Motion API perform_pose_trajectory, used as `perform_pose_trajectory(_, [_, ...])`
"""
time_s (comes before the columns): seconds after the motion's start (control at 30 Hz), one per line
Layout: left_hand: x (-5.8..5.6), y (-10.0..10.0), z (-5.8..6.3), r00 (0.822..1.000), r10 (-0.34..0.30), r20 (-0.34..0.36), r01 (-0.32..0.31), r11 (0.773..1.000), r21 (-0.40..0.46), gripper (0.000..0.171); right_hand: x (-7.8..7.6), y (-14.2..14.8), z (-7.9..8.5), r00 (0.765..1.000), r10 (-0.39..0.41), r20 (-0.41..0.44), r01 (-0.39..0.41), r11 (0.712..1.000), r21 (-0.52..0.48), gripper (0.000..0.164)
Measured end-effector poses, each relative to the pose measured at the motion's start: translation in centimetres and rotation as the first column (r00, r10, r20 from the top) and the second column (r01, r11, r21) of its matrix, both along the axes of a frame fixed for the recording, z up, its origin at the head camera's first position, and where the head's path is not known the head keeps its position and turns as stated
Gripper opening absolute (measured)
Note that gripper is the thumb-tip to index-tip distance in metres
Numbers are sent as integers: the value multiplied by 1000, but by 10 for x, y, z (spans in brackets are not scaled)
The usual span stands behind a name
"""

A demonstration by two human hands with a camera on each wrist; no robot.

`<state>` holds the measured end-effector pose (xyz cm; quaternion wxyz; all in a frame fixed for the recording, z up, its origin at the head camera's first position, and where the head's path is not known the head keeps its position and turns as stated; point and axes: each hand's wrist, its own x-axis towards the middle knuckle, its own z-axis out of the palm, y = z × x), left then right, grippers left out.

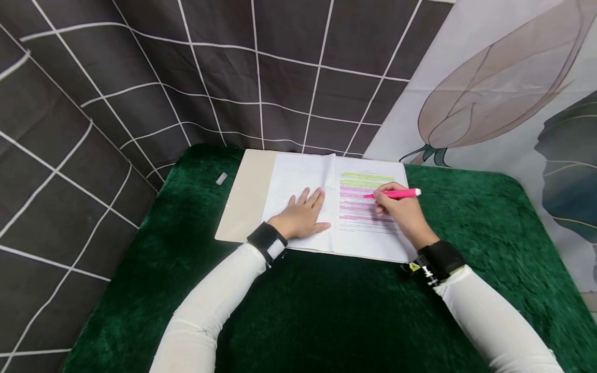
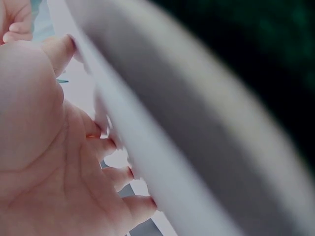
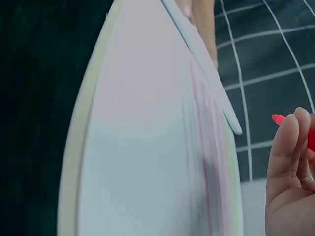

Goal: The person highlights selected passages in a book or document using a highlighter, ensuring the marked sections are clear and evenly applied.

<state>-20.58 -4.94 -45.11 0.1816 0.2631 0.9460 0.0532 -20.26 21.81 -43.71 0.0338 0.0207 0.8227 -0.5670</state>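
Note:
A pink highlighter (image 1: pixel 402 193) is pinched in my right hand (image 1: pixel 404 211), its tip over the printed right page (image 1: pixel 368 241) of an open stapled-looking booklet. Yellow-green lines mark the top of that page, with pink lines below them; the lowest printed lines are unmarked. In the right wrist view the highlighter's bare pink tip (image 3: pixel 279 119) pokes out past the fingertips. My left hand (image 1: pixel 300 218) rests on the blank-looking left page (image 1: pixel 291 173), fingers spread. From the left wrist, the palm (image 2: pixel 39 162) shows with its fingertips against the paper.
Under the pages lies a cream board or folder (image 1: pixel 249 189), showing at the left. A small pale grey block (image 1: pixel 221 178) sits on the green plush cloth (image 1: pixel 186 207). Behind the table hangs a dark gridded curtain (image 1: pixel 224 67), with a flower-printed panel (image 1: pixel 489 93) at the right.

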Motion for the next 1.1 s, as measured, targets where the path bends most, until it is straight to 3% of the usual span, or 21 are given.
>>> perform_pose_trajectory(0.2, [-1, -1, 1, 1000, 0, -6, 0, 1000, -6, 88, -7, -30, -16, 999, 48, 14, -47, 997, -65, 32])
perform_pose_trajectory(0.37, [-1, 0, 0, 1000, -3, 3, 3, 1000, -9, 88, -9, -42, -26, 996, 71, 47, -69, 997, -29, 28])
perform_pose_trajectory(0.83, [0, 1, 3, 1000, 0, 6, 0, 1000, -14, 87, -7, -46, -30, 991, 81, 103, -87, 994, 62, 28])
perform_pose_trajectory(1.1, [0, 0, 0, 1000, -1, 4, 1, 1000, -16, 87, -6, -46, -31, 991, 118, 63, -123, 990, 74, 26])
